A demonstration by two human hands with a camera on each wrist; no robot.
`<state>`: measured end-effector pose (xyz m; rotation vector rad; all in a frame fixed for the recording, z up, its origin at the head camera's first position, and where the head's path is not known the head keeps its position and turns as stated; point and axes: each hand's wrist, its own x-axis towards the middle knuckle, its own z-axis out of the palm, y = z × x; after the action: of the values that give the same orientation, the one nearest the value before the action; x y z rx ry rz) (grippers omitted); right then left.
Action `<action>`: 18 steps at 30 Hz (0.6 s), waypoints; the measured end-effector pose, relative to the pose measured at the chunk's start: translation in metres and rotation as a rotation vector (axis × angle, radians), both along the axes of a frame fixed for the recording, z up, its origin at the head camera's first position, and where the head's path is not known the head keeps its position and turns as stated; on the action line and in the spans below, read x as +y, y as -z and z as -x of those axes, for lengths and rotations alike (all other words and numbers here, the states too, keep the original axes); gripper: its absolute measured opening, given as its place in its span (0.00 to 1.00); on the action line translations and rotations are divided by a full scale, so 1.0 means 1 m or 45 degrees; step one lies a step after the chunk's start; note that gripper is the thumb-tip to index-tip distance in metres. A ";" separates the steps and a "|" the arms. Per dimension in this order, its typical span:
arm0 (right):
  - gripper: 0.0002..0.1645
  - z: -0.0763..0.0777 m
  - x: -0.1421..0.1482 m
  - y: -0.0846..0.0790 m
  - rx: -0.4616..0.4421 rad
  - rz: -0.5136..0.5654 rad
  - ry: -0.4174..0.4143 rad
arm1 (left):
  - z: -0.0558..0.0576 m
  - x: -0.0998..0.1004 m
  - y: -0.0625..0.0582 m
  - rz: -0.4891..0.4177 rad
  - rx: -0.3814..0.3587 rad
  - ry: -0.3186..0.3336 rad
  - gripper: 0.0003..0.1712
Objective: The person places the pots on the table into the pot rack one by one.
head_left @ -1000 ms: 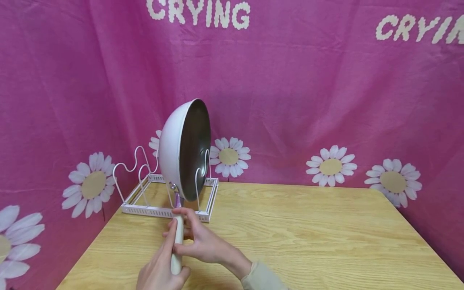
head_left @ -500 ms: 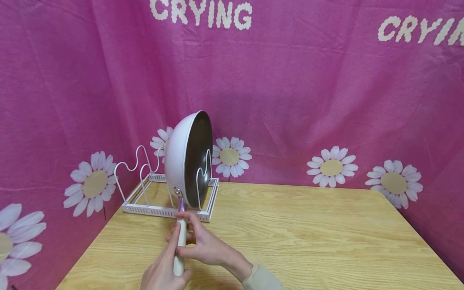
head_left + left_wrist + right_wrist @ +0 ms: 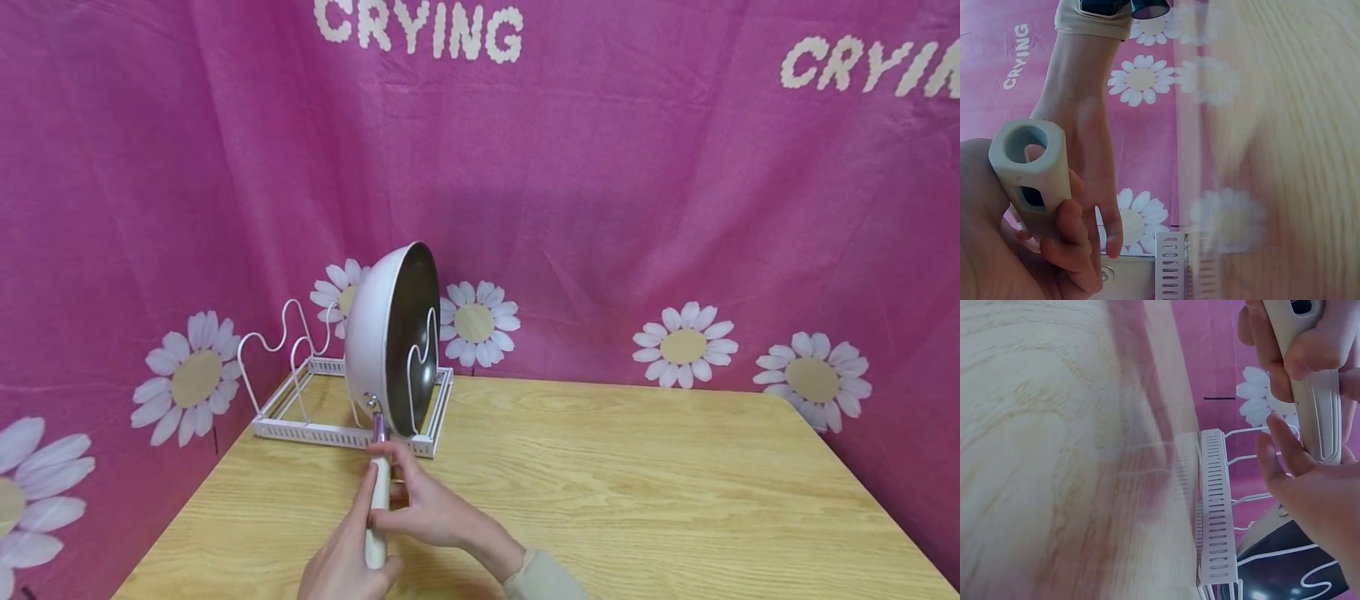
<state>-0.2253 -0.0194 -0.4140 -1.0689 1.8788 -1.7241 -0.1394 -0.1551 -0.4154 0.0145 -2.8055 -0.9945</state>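
A deep wok (image 3: 367,333), pale outside and dark inside, stands on edge between the wire dividers of a white rack (image 3: 318,433). Its cream handle (image 3: 380,487) points toward the person, with a purple metal neck near the bowl. The left hand (image 3: 341,554) grips the handle near its end; the left wrist view shows the hole in the handle's tip (image 3: 1047,147). Closer to the bowl, the right hand (image 3: 438,508) holds the same handle between thumb and fingers. In the right wrist view the bowl (image 3: 1288,562) sits behind the rack's wires, low in the picture.
Under the rack is a light wooden table (image 3: 637,483), reaching far to the right. A pink cloth (image 3: 570,192) with daisies and lettering hangs behind and on the left, close to the rack. More wire dividers (image 3: 258,358) rise left of the wok.
The wok has come down between the dividers and shifted slightly right, more in the first half second than since. Both hands have moved a little with the handle, keeping their hold.
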 end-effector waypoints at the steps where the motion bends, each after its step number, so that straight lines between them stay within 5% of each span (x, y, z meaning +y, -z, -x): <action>1: 0.43 0.001 0.001 0.000 0.023 -0.015 0.008 | 0.000 0.001 0.000 0.001 -0.012 -0.003 0.64; 11: 0.40 -0.001 0.010 -0.005 0.118 -0.101 0.096 | 0.001 -0.003 -0.003 -0.057 -0.043 0.059 0.59; 18: 0.39 -0.005 0.024 -0.012 0.206 -0.204 0.179 | -0.002 -0.012 -0.009 -0.085 -0.157 0.045 0.57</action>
<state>-0.2206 0.0050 -0.4024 -1.0641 2.1988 -1.5673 -0.1377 -0.1666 -0.4059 0.0361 -2.8906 -1.1320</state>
